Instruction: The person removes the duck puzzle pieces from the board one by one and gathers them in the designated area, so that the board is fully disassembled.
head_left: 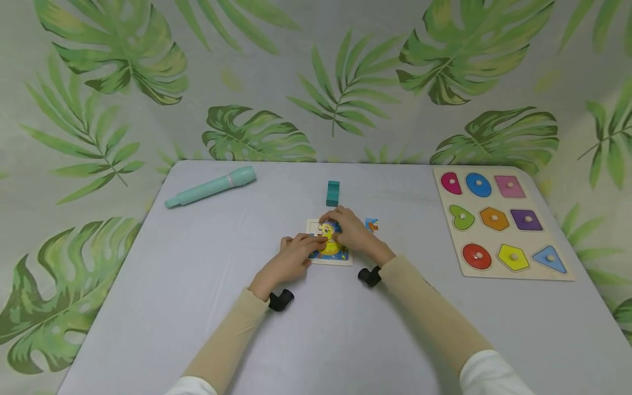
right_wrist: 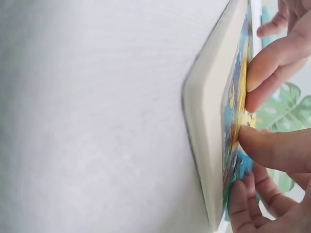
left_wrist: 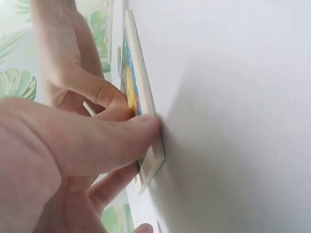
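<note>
A small wooden jigsaw puzzle board [head_left: 312, 226] with a yellow and blue cartoon picture lies mid-table under both hands. My left hand [head_left: 293, 257] holds its left side, the thumb [left_wrist: 138, 133] against the near edge and other fingers on the picture. From the right, my right hand [head_left: 351, 229] reaches over the board. Between its thumb [right_wrist: 265, 145] and fingers it pinches a blue and yellow puzzle piece [right_wrist: 244, 165], tilted at the picture's upper part. The fingers partly cover that piece. Just right of the board lies a loose blue and orange puzzle piece [head_left: 372, 225].
Behind the board stands a small teal block [head_left: 333, 193]. A mint-green tube-shaped thing [head_left: 209, 188] lies at the back left. On the right is a wooden shape board [head_left: 503, 233] with several coloured knobbed pieces. A leaf-print cloth [head_left: 345, 82] hangs behind the white table.
</note>
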`<act>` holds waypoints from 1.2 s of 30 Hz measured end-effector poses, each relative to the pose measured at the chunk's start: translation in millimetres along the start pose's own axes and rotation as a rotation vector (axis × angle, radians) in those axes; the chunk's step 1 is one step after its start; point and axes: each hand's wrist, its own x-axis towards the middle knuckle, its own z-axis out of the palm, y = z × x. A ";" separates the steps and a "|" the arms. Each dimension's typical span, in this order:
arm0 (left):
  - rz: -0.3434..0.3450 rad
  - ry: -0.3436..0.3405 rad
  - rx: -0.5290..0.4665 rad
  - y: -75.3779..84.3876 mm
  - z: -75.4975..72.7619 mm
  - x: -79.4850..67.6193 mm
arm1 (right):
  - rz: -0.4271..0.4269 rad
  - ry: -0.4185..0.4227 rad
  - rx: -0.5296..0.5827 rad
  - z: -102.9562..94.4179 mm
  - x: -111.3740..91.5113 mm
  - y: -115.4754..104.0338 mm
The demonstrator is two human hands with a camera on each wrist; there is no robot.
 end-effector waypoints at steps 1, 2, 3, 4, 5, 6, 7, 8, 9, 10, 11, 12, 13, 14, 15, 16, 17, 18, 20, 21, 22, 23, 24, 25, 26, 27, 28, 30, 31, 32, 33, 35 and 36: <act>-0.003 -0.001 -0.004 -0.4 -0.1 0.1 | -0.001 0.017 0.029 -0.2 -0.1 1.1; -0.008 -0.002 -0.009 -0.9 -0.3 0.3 | 0.000 0.033 0.059 -0.5 0.0 2.4; -0.014 -0.006 -0.015 -1.3 -0.6 0.4 | -0.002 0.047 0.085 -0.7 0.2 4.3; -0.019 -0.010 -0.020 -1.6 -0.9 0.6 | -0.001 0.056 0.108 -1.0 0.4 5.6; -0.020 -0.013 -0.025 -1.9 -1.1 0.7 | 0.006 0.060 0.127 -1.5 0.5 6.9; -0.019 -0.013 -0.031 -2.1 -1.2 0.8 | 0.011 0.059 0.137 -2.0 0.6 8.1; -0.018 -0.014 -0.035 -2.3 -1.6 0.8 | 0.016 0.054 0.144 -2.6 0.8 8.9; -0.016 -0.016 -0.036 -2.4 -1.9 0.7 | 0.019 0.046 0.147 -3.1 1.1 9.6; -0.014 -0.018 -0.034 -2.3 -2.2 0.6 | 0.021 0.038 0.151 -3.5 1.3 10.0; -0.009 -0.019 -0.031 -2.0 -2.4 0.4 | 0.026 0.034 0.158 -4.0 1.2 9.8; -0.005 -0.020 -0.028 -1.6 -2.6 0.3 | 0.028 0.036 0.166 -4.3 1.1 10.1; 0.000 -0.019 -0.024 -1.3 -2.8 0.2 | 0.030 0.045 0.181 -4.4 0.9 10.3; 0.003 -0.020 -0.019 -1.0 -3.2 -0.1 | 0.035 0.050 0.206 -4.9 0.3 10.9; 0.007 -0.020 -0.014 -0.6 -3.6 -0.2 | 0.040 0.059 0.233 -5.5 -0.1 12.0; 0.010 -0.020 -0.011 -0.4 -3.9 -0.3 | 0.042 0.071 0.263 -6.6 -0.8 13.4; 0.014 -0.019 -0.011 -0.2 -4.2 -0.3 | 0.046 0.085 0.297 -8.6 -2.0 14.4; 0.017 -0.018 -0.011 0.1 -4.5 -0.4 | 0.053 0.098 0.329 -11.3 -3.4 16.2; 0.019 -0.017 -0.010 0.4 -4.8 -0.4 | 0.058 0.110 0.359 -14.6 -5.4 18.6; 0.019 -0.016 -0.008 0.8 -4.9 -0.4 | 0.073 0.136 0.390 -23.6 -10.0 23.8; 0.017 -0.018 -0.007 0.8 -4.8 -0.2 | 0.086 0.150 0.401 -29.1 -13.0 26.2; 0.018 -0.017 -0.006 1.0 -4.6 -0.2 | 0.103 0.162 0.408 -34.7 -16.4 29.6; 0.019 -0.015 -0.006 1.0 -4.4 -0.3 | 0.123 0.171 0.408 -40.3 -20.1 33.8; 0.016 -0.017 -0.005 0.8 -4.0 -0.1 | 0.146 0.177 0.409 -46.1 -24.1 37.7; 0.017 -0.015 -0.007 0.4 -3.6 0.0 | 0.170 0.178 0.410 -51.6 -28.0 42.1; 0.016 -0.015 -0.008 0.1 -3.2 0.0 | 0.196 0.178 0.412 -57.0 -32.4 46.3; 0.016 -0.016 -0.011 -0.1 -3.1 -0.1 | 0.220 0.175 0.413 -62.0 -36.6 50.8; 0.016 -0.017 -0.013 -0.3 -3.0 -0.2 | 0.240 0.173 0.407 -66.5 -40.6 55.9; 0.011 -0.024 -0.012 -1.0 -2.7 0.1 | 0.284 0.170 0.396 -74.2 -47.9 64.1; 0.012 -0.024 -0.013 -1.2 -2.7 0.1 | 0.300 0.169 0.390 -77.2 -50.8 67.9; 0.012 -0.027 -0.012 -1.5 -2.6 0.2 | 0.317 0.169 0.383 -79.8 -53.4 71.0; 0.012 -0.029 -0.010 -1.6 -2.6 0.4 | 0.331 0.166 0.377 -81.7 -55.1 73.7; 0.013 -0.029 -0.009 -1.7 -2.5 0.4 | 0.356 0.159 0.367 -83.9 -57.3 77.2; 0.015 -0.028 -0.010 -1.9 -2.3 0.6 | 0.365 0.156 0.360 -84.2 -57.6 78.6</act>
